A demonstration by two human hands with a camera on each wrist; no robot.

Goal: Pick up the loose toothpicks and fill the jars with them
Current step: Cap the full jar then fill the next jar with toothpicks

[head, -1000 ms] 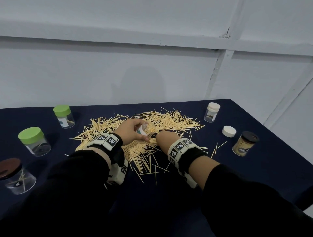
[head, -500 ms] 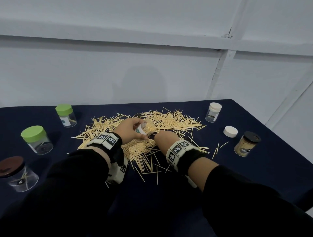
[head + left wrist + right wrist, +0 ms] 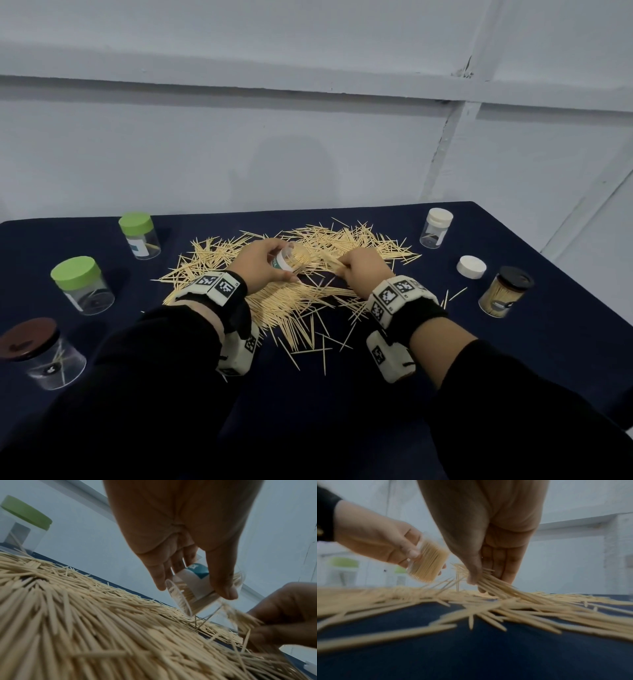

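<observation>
A wide heap of loose toothpicks (image 3: pixel 301 298) covers the middle of the dark blue table. My left hand (image 3: pixel 263 262) grips a small clear jar (image 3: pixel 291 262), tilted on its side above the heap and packed with toothpicks (image 3: pixel 428 565); its white and teal label (image 3: pixel 193 577) shows between the fingers. My right hand (image 3: pixel 359 267), just right of the jar, pinches a bundle of toothpicks (image 3: pixel 489 580) between thumb and fingers, their far ends still among the heap.
Two green-lidded jars (image 3: pixel 138 234) (image 3: pixel 80 284) and a brown-lidded jar (image 3: pixel 37 353) stand at the left. At the right are a white-lidded jar (image 3: pixel 435 228), a loose white lid (image 3: pixel 471 267) and a full black-lidded jar (image 3: pixel 505 291). The table's edge runs close by on the right.
My right hand has moved right and farther back, away from the jar's mouth, and now holds a bundle of toothpicks. The left hand still holds the tilted jar in about the same spot.
</observation>
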